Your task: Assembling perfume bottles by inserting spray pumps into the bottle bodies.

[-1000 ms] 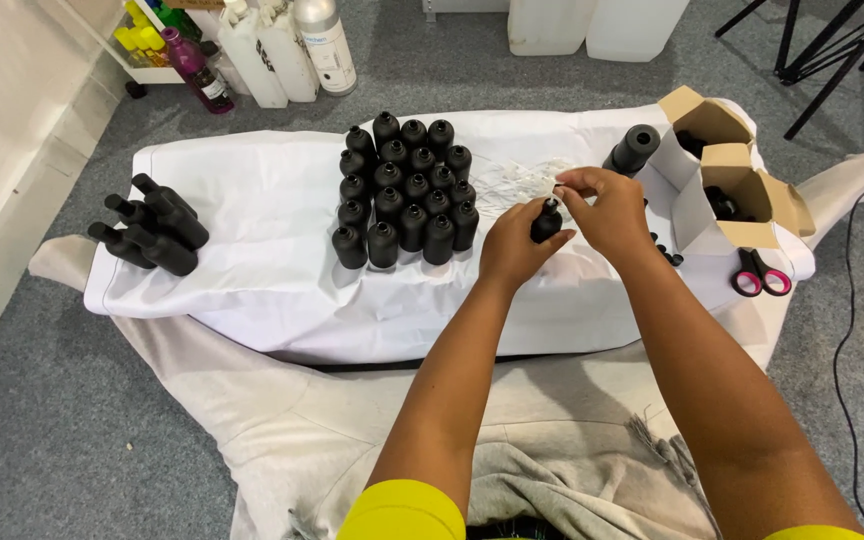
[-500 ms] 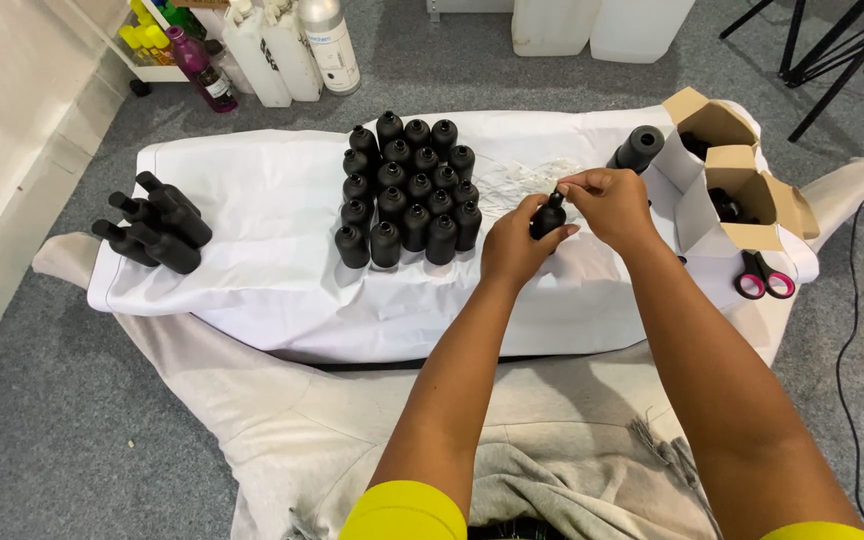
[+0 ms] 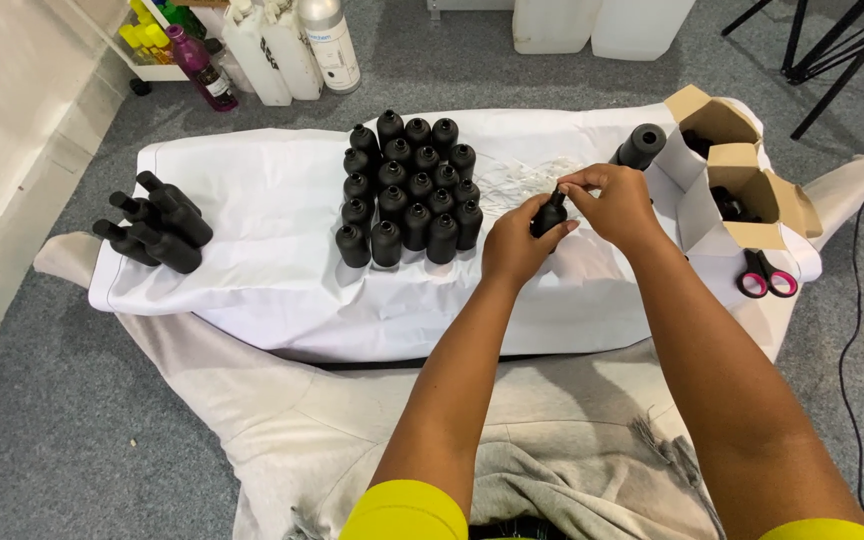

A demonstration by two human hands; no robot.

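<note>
while left hand (image 3: 514, 243) grips a matte black bottle (image 3: 549, 214), right hand (image 3: 614, 203) pinches its neck.

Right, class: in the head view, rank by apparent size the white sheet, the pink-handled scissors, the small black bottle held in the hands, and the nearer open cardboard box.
1. white sheet
2. cardboard box
3. pink-handled scissors and small black bottle: they look alike in size, and the bottle is partly covered, so no ranking.
</note>
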